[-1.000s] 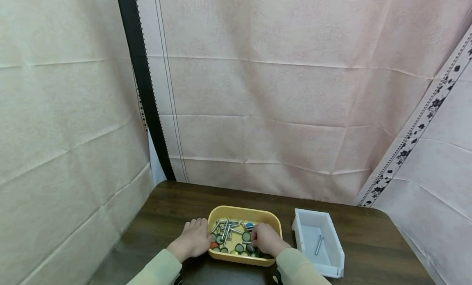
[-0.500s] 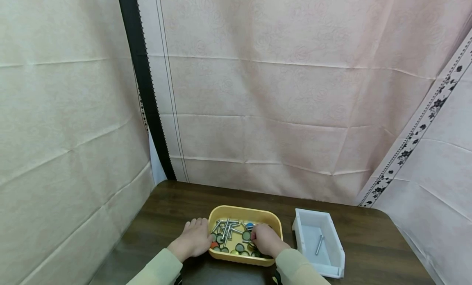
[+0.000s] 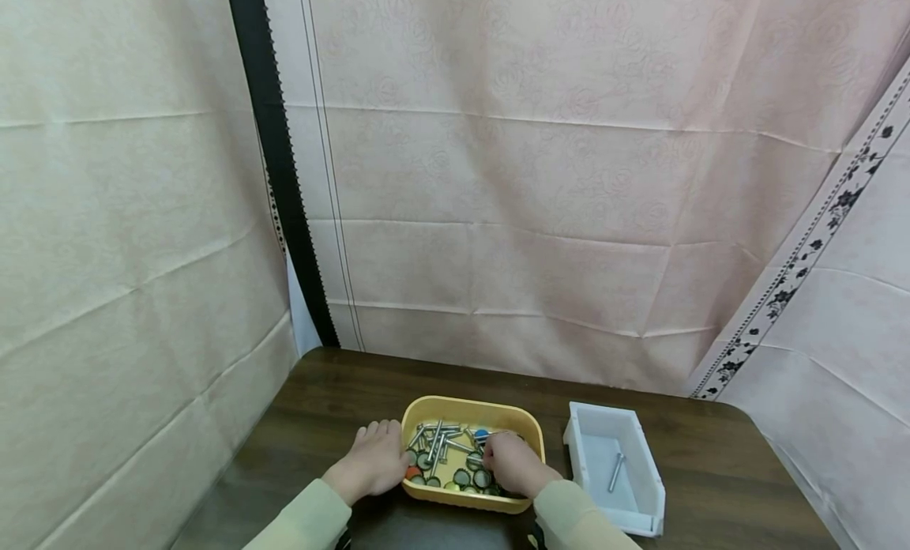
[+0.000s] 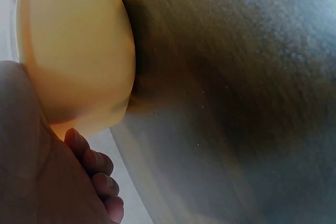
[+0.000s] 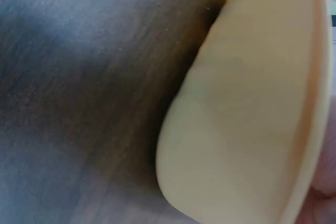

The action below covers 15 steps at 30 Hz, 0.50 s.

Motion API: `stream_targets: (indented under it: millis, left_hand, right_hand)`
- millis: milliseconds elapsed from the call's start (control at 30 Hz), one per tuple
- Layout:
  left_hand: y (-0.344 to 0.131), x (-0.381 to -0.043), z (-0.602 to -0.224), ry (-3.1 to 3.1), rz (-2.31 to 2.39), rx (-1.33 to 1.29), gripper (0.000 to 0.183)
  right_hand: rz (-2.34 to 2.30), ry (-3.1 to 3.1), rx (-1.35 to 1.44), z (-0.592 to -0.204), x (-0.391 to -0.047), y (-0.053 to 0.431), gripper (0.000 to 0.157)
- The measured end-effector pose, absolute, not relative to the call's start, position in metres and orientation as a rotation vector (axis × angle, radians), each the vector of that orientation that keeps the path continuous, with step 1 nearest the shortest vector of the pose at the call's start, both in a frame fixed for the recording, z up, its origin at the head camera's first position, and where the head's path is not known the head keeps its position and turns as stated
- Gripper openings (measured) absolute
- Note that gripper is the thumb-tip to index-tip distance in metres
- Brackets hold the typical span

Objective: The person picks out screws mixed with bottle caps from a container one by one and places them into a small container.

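Left of the bent fingers of the right hand (image 3: 513,461), whose hold on anything I cannot tell, bolts (image 3: 436,443) in the yellow tub (image 3: 472,411) look light, stiff and slippery, best pinched mid-length, while the left hand (image 3: 379,458) grips its rim, thumb over.

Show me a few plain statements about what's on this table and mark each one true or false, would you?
1. The person's right grip is down inside the yellow tray. True.
2. The left grip rests against the left end of the yellow tray. True.
3. Everything in the yellow tray is of one kind. False: round caps and metal bolts lie in it.
4. A single bolt lies in the white tray. True.
5. The white tray stands left of the yellow one. False: in the head view it stands to the right.
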<state>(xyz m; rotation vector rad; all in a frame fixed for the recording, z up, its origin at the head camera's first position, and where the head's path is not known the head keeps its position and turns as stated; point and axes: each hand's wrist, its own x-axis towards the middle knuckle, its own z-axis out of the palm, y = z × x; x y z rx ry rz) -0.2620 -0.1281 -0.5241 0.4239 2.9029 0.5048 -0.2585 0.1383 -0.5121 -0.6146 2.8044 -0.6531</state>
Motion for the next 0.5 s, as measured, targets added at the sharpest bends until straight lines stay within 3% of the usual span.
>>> stream_targets:
  millis: [333, 500]
  left_hand:
    - [-0.128, -0.262, -0.524, 2.895, 0.519, 0.438, 0.031]
    - [-0.128, -0.261, -0.523, 2.902, 0.505, 0.439, 0.027]
  right_hand:
    - [-1.135, 2.677, -0.560, -0.493, -0.254, 0.152, 0.009]
    - [-1.281, 2.611, -0.492, -0.488, -0.258, 0.162, 0.019]
